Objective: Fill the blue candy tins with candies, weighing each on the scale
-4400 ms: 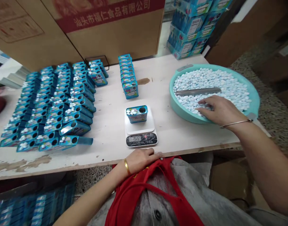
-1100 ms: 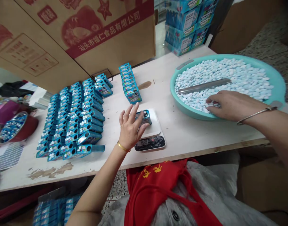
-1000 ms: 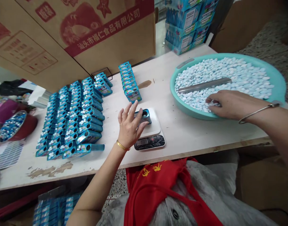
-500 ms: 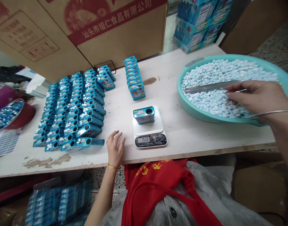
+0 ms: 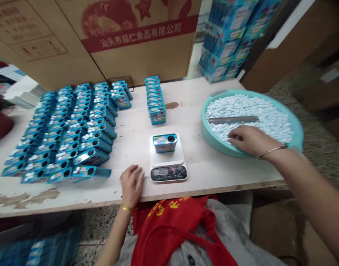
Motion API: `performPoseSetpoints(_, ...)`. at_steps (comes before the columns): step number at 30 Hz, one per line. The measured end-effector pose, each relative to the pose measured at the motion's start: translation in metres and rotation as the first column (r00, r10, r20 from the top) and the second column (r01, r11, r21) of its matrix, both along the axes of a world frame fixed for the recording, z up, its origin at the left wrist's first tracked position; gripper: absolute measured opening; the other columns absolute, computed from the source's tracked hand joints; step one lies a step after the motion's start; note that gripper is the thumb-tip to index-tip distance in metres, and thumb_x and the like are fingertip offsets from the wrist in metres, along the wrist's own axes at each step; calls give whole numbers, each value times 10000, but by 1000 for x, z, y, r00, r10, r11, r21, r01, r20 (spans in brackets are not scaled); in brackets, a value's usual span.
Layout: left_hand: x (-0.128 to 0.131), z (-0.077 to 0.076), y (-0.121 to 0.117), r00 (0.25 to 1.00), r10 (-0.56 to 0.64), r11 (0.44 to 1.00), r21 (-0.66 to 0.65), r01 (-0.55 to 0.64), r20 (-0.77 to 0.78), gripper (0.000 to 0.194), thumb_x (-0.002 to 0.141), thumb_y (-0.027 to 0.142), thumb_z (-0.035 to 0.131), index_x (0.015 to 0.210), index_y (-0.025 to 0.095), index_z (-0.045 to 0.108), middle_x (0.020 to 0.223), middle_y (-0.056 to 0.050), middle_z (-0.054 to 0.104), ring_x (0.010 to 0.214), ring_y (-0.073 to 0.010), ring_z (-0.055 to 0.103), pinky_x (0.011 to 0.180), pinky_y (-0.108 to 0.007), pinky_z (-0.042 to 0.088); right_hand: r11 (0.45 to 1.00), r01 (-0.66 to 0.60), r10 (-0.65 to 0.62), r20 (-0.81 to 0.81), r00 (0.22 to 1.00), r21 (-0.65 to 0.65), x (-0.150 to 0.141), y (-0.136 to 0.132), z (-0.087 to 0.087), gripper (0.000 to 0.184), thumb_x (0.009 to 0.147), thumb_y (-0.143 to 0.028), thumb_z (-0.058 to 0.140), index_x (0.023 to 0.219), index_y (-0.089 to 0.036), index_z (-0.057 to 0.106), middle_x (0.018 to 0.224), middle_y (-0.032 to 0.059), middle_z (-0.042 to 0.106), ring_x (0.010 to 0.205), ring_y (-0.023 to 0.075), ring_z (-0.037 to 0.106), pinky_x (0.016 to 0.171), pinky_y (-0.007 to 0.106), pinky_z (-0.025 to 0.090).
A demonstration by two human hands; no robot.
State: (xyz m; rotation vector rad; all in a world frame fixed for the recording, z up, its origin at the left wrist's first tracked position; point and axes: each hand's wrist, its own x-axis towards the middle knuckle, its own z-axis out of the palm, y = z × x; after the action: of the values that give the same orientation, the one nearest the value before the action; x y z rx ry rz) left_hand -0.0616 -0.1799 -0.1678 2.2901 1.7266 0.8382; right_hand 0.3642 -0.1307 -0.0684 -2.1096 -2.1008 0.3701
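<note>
My left hand (image 5: 131,186) rests on the table edge left of the scale, fingers loosely spread and holding nothing. On the white digital scale (image 5: 169,159) stands a blue candy tin (image 5: 165,143) with a dark round hole in its top. My right hand (image 5: 249,139) hovers at the near side of a turquoise basin (image 5: 217,143). Its fingers are curled together; whatever they pinch is hidden. Pale blue candies (image 5: 271,123) fill the basin, and a metal scoop-like trough (image 5: 233,119) lies across them, apart from the hand.
Rows of blue tins (image 5: 72,127), many topped with candies, stand at left. A short column of tins (image 5: 157,114) is behind the scale. A large cardboard box (image 5: 147,61) backs the table (image 5: 130,138). Wrapped blue packs (image 5: 221,48) are stacked at back right.
My right hand has left the metal trough's end and come down toward the basin's near rim. My left hand stays by the scale. The camera view has shifted.
</note>
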Motion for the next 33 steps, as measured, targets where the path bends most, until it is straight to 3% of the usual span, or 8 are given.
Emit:
performPoseSetpoints(5,-7,-6,9,1000,-9,1000,30,8,15,240,891,371,479,1010,227,630,1103,-68,623,1046,-225,554,917,-412,396,993,40,-46,48,998,110,0,7,4,135,763,-156,508,743,-145,642,752,98,664,699,201,582,658,287,409)
performPoseSetpoints(11,-6,-6,9,1000,11,999,42,-11,13,239,886,382,477,992,236,633,1078,-69,634,1024,-236,563,902,-423,392,968,81,-73,-41,996,236,-5,7,12,176,788,-207,504,800,-127,660,810,115,682,737,213,603,689,322,449)
performPoseSetpoints(16,-3,-2,5,1000,27,999,25,-27,5,227,886,360,485,993,228,635,1065,-65,634,1020,-227,565,902,-406,393,942,-70,190,-347,918,329,-66,7,41,145,820,-250,531,835,-170,650,793,65,666,691,179,585,639,301,452)
performPoseSetpoints(20,-2,1,3,999,32,999,1,-32,1,231,892,354,482,1011,222,630,1081,-70,623,1020,-221,560,903,-403,393,899,-304,405,-338,850,315,-120,17,60,136,841,-194,510,807,-181,641,776,62,633,715,179,574,664,308,443)
performPoseSetpoints(25,-3,-2,2,999,31,1000,-7,-31,11,223,889,345,492,1012,222,631,1082,-67,621,1019,-220,561,899,-402,396,876,-420,476,-285,832,237,-147,34,53,160,811,-122,515,878,-151,657,768,65,613,715,172,560,684,305,442)
performPoseSetpoints(30,2,7,4,996,26,1000,8,-27,84,215,890,329,495,1045,233,609,1061,-62,615,1018,-219,561,903,-394,406,928,-283,369,-502,782,241,-145,32,45,292,791,-164,547,1067,-157,643,745,33,600,666,149,543,655,300,442)
performPoseSetpoints(32,13,25,13,989,-21,999,42,14,147,293,889,330,500,1164,240,544,1113,-73,584,1055,-214,545,916,-376,413,977,-130,213,-716,665,170,-142,26,40,304,786,-245,587,1070,-150,640,726,16,586,626,130,530,604,282,438)
performPoseSetpoints(33,20,36,20,985,-58,996,70,47,162,377,877,350,520,1238,243,490,1165,-87,556,1095,-221,524,934,-376,406,994,-45,107,-821,561,99,-140,22,35,321,775,-292,614,1060,-146,639,711,7,578,597,118,518,565,267,428)
